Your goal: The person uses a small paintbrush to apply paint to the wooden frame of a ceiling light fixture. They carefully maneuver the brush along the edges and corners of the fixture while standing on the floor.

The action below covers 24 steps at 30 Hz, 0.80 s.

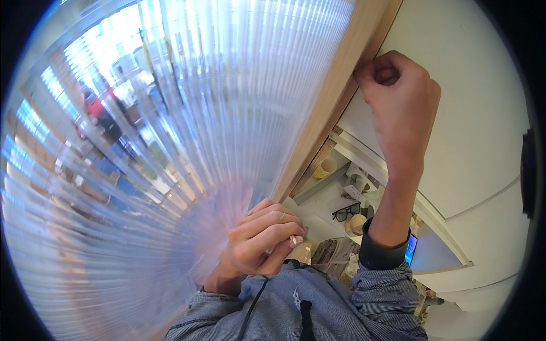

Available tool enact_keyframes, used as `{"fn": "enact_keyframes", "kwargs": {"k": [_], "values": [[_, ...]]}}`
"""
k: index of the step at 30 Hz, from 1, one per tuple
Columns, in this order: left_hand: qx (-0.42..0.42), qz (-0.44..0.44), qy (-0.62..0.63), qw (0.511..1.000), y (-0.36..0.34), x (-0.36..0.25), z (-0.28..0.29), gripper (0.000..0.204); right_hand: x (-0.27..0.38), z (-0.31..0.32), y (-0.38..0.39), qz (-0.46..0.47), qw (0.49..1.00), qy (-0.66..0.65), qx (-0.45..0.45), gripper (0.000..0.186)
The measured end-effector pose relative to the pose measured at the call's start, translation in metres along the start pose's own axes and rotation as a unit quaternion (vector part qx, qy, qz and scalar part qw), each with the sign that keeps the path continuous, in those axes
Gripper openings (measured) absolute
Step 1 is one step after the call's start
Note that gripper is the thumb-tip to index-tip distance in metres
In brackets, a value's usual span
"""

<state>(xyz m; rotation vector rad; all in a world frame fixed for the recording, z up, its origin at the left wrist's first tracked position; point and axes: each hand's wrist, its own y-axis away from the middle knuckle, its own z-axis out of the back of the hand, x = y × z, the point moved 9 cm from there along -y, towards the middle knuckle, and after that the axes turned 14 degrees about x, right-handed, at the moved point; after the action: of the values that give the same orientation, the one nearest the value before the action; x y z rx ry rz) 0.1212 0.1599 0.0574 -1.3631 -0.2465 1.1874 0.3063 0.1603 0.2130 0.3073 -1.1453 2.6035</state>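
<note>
Okay, we see the right hand (402, 99) curled, fingertips at the wooden frame (321, 116) between ribbed clear panel (227, 113) and white board (472, 113); left hand (264, 238) curls low by the panel. We can't tell what either grips.

The one view looked steeply down from the left side of the wearer's head, with the blue-grey hoodie (335, 315) near below it. Left hand (264, 236) and right hand (404, 105) both lay close. The ribbed clear panel (244, 102) stood near on the left, bright windows (90, 52) far beyond; a cream panel (475, 125) filled the right.
</note>
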Motion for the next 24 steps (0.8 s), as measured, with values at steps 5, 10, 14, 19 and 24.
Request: {"fn": "enact_keyframes", "kwargs": {"k": [5,10,14,19,24], "values": [[0.001,0.007,0.004,1.000,0.001,0.002,0.000,0.005,-0.018,0.001,0.009,-0.022,0.996,-0.076,-0.030,0.010],[0.005,-0.004,0.012,1.000,0.002,0.009,0.000,0.006,-0.041,-0.001,0.018,0.066,0.981,-0.168,-0.077,0.013],[0.009,-0.005,0.023,1.000,0.004,0.014,0.000,0.003,-0.027,0.000,0.021,0.226,0.967,-0.054,-0.106,0.017],[0.032,0.001,0.030,0.999,0.004,0.014,0.001,0.013,-0.013,-0.002,0.020,0.280,0.952,0.035,-0.118,0.021],[0.014,-0.005,0.021,1.000,0.003,0.014,0.001,0.006,-0.008,-0.005,0.020,0.322,0.934,0.096,-0.117,0.029]]}}
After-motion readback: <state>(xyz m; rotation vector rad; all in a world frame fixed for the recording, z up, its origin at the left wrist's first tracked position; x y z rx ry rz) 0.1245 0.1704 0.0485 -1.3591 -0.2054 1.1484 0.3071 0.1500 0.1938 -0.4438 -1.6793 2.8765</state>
